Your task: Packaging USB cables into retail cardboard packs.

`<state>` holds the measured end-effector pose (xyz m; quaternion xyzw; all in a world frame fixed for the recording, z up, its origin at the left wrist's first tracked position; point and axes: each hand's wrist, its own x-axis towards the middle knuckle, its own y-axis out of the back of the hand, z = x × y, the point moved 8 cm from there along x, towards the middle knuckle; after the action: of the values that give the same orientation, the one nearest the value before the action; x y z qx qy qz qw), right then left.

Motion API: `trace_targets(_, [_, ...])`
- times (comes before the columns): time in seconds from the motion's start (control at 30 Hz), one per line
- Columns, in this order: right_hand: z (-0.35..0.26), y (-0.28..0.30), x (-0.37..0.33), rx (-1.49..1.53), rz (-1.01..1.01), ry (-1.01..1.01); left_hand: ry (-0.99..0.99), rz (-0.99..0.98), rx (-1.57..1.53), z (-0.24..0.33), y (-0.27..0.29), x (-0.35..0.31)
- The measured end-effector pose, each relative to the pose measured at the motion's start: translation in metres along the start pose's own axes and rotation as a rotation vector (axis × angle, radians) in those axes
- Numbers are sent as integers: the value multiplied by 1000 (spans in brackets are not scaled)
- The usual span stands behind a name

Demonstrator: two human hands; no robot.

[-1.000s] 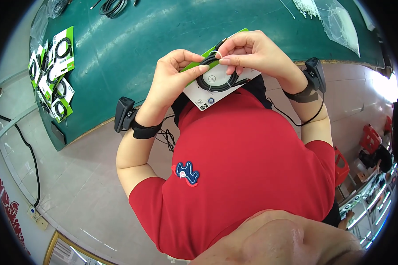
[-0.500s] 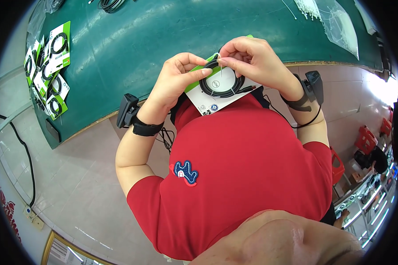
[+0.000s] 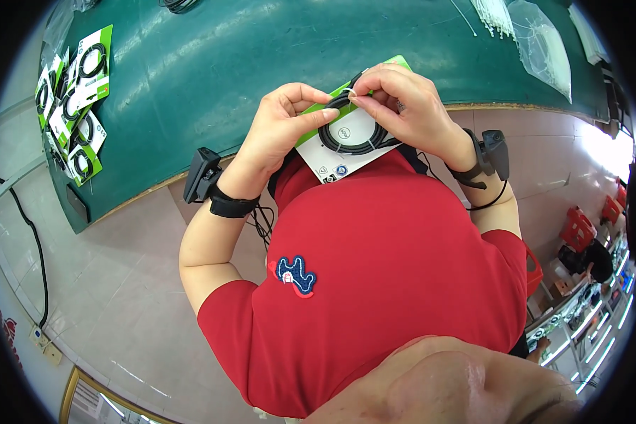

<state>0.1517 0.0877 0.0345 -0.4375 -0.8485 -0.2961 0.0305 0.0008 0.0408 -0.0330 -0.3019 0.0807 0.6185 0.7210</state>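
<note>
Right hand [image 3: 413,106] has shifted slightly, seemingly pinching a tie [image 3: 348,90]

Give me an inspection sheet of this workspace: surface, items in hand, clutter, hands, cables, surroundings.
Surface: glossy green tabletop.
Items in hand: green-and-white card bearing coiled black cable; thin white tie at coil's top.
Clutter: heap of carded black cables, left; white strip bundle and clear plastic bag, right.
Hands: left hand holds card, thumb near coil; right hand pinches tie.
Cables: thick black cord beside table, left.
Surroundings: red plastic chairs, right; pale tiled floor.
</note>
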Motion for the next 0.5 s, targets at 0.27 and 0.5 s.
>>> trace_targets(0.27, [3, -2, -1, 2, 2, -4, -1, 27, 17, 0, 1, 0])
trace_targets(0.5, [2, -2, -1, -12, 13, 1, -9, 37, 7, 0, 2, 0])
